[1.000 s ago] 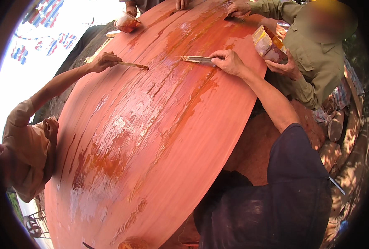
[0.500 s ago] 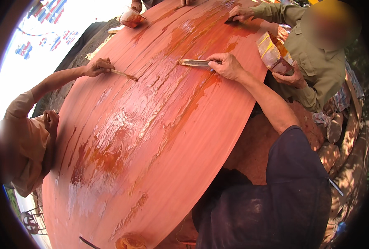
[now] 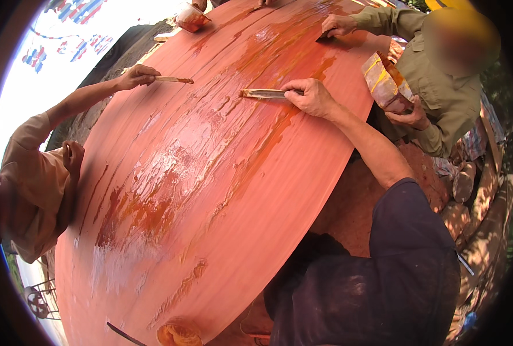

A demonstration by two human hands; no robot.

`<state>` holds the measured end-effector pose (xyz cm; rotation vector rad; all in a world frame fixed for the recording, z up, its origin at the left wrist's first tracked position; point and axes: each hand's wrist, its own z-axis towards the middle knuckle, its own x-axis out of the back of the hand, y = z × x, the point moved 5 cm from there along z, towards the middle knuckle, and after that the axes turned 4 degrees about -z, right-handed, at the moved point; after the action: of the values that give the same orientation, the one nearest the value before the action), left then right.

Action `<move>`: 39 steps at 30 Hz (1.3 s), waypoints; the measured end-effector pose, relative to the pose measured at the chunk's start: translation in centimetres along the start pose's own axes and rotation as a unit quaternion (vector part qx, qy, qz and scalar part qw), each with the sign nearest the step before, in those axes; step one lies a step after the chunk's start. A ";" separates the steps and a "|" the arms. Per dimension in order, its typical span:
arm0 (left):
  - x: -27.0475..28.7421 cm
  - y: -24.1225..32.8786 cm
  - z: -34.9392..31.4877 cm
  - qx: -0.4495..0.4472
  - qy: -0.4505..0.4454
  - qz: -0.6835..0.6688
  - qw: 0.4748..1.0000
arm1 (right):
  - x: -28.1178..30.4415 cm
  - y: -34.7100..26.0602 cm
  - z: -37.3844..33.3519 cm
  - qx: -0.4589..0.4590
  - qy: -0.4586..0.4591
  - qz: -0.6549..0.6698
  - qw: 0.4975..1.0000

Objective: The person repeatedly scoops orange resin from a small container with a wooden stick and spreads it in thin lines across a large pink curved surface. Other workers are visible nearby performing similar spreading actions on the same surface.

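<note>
My right hand (image 3: 313,98) reaches in from the lower right, its fingers closed around one end of a narrow flat stick-like tool (image 3: 263,93). The tool has pale wooden edges, a darker middle and a brown-smeared tip at its left end. That tip rests at or just above a long reddish-orange wooden surface (image 3: 256,199), streaked with glossy brown, sticky-looking coating. Whether the tip touches the wood, I cannot tell. My left hand is out of the picture.
At left, a person's hand (image 3: 138,76) holds a thin stick (image 3: 174,79). Another, at upper right, holds a stained container (image 3: 387,82) and works a dark scraper (image 3: 324,38). A bag (image 3: 192,18) lies at the far edge, a bowl (image 3: 178,334) near the bottom. Logs (image 3: 487,219) lie right.
My right hand and its tool have shifted slightly left and down. The person at left has lifted and levelled their stick, its tip now farther up the picture.
</note>
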<state>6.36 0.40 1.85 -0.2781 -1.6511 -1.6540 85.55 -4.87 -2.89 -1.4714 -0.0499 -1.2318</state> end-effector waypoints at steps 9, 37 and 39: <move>-1.3 -1.5 1.0 0.003 -0.065 -0.195 0.979 | -1.6 -4.3 -2.7 -0.073 -0.005 0.303 0.950; -0.2 -6.1 2.4 0.143 -0.123 -0.330 0.925 | -16.4 -23.2 -27.5 -0.260 -0.156 0.401 0.864; -0.2 -6.1 2.3 0.128 -0.131 -0.334 0.924 | -16.5 -23.1 -27.8 -0.273 -0.138 0.390 0.869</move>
<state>1.80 1.80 -2.57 0.2409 -2.3175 -1.9009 45.91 -8.15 -3.91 -1.8681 0.6948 -0.3629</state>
